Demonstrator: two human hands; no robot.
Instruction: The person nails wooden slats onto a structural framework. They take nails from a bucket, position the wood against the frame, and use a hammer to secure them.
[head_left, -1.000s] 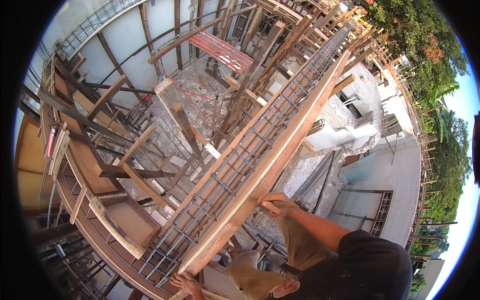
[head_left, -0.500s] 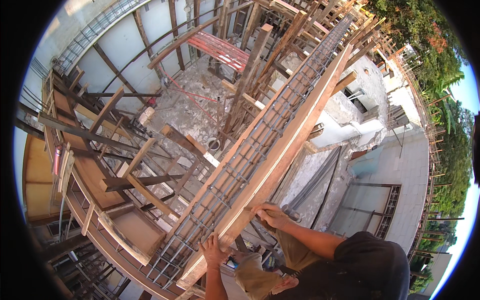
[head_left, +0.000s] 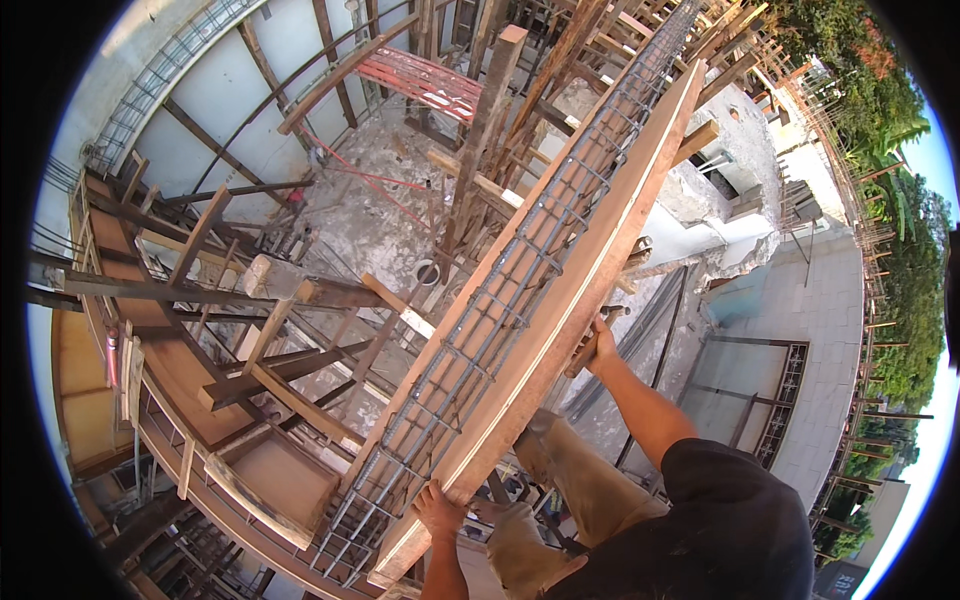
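A long plywood form board [head_left: 560,370] with a batten along its edge runs diagonally from near my legs to the far right. Inside the formwork, beside the board, lies a rebar cage [head_left: 480,335] tied with square stirrups. My left hand [head_left: 440,510] grips the board's top edge near its close end, fingers curled over it. Farther along, against the board's outer side, my right hand [head_left: 603,347] is closed around what looks like a hammer [head_left: 614,313]. Its head shows past my fingers; part of the handle is hidden by my hand.
Timber props and braces [head_left: 280,330] crowd the left, above a rubble-strewn concrete floor [head_left: 370,190] far below. A curved wooden formwork [head_left: 160,340] bends along the left. Red planks [head_left: 420,82] lie at the back; a block wall [head_left: 790,330] stands right.
My right hand has moved up and right along the board's outer side with the tool. My left hand still holds the board's edge. The view has shifted slightly.
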